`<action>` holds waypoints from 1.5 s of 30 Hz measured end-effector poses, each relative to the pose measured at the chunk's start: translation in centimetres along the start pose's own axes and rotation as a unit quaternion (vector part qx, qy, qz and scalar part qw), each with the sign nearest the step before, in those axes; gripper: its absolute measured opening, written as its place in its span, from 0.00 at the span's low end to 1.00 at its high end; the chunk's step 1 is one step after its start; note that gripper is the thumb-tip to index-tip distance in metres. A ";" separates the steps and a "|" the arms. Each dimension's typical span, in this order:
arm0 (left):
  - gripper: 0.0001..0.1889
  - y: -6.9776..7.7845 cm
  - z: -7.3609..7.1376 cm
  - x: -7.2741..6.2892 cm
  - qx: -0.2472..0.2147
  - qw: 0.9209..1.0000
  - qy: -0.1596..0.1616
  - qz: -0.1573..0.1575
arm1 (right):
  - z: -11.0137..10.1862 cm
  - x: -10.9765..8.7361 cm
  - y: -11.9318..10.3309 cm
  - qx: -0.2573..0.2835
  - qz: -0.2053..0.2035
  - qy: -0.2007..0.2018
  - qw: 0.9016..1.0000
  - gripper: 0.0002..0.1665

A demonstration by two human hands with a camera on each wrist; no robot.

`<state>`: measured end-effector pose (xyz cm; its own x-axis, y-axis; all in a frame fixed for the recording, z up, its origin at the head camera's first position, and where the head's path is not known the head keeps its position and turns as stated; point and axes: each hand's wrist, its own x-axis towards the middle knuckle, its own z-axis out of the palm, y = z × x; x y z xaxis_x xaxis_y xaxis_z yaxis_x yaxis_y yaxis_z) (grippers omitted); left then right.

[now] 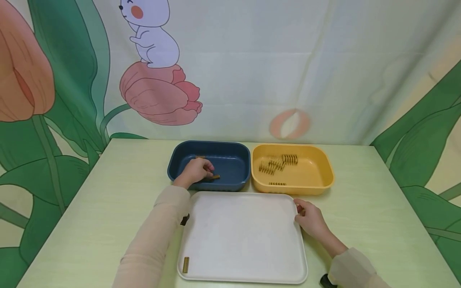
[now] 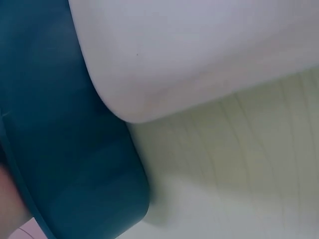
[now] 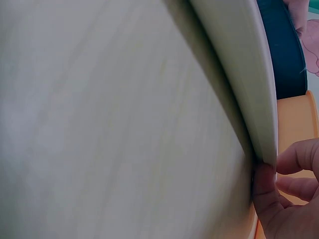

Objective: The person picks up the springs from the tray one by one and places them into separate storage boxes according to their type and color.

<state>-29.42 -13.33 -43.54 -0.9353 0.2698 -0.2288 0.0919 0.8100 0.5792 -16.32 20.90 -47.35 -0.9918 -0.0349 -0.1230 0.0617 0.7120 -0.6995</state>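
My left hand (image 1: 198, 170) reaches down into the dark blue bin (image 1: 234, 149), fingers bent. A small brass-coloured spring (image 1: 216, 177) shows right at its fingertips; I cannot tell whether they pinch it. Another spring (image 1: 200, 157) lies behind that hand along the bin's far side. In the left wrist view the blue bin's outer wall (image 2: 89, 174) hides most of the hand. My right hand (image 1: 311, 220) pinches the white tray (image 1: 245, 236) by its far right corner, the thumb (image 3: 265, 186) at the rim's outer side. One spring (image 1: 185, 265) lies in the tray's near left corner.
A yellow bin (image 1: 313, 172) stands against the blue bin's right side, with several larger coil springs (image 1: 275, 164) inside. Both bins sit just behind the tray on a pale green table (image 1: 360, 192). A printed curtain (image 1: 245, 80) hangs behind the table.
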 end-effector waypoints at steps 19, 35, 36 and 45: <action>0.10 -0.4 -1.6 -1.5 -0.003 0.999 -0.018 0.035 | 0.0 -0.1 -0.2 0.006 0.000 0.000 1.000 0.28; 0.09 -0.6 -2.0 -3.1 -0.007 0.998 -0.026 0.062 | 0.0 -0.1 -0.3 0.004 0.000 -0.001 1.000 0.28; 0.09 -0.6 -2.0 -3.2 -0.009 0.998 -0.025 0.064 | 0.0 -0.1 -0.3 0.004 -0.001 -0.001 1.000 0.28; 0.09 -0.4 -2.2 -4.2 -0.019 0.996 -0.023 0.080 | 0.3 0.0 0.0 0.006 -0.001 0.002 1.000 0.29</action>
<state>-26.26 -15.94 -41.08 -0.8932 0.4182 -0.1655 0.2254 0.7346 0.6399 -16.29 20.71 -47.57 -0.9923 -0.0336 -0.1190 0.0611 0.7031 -0.7084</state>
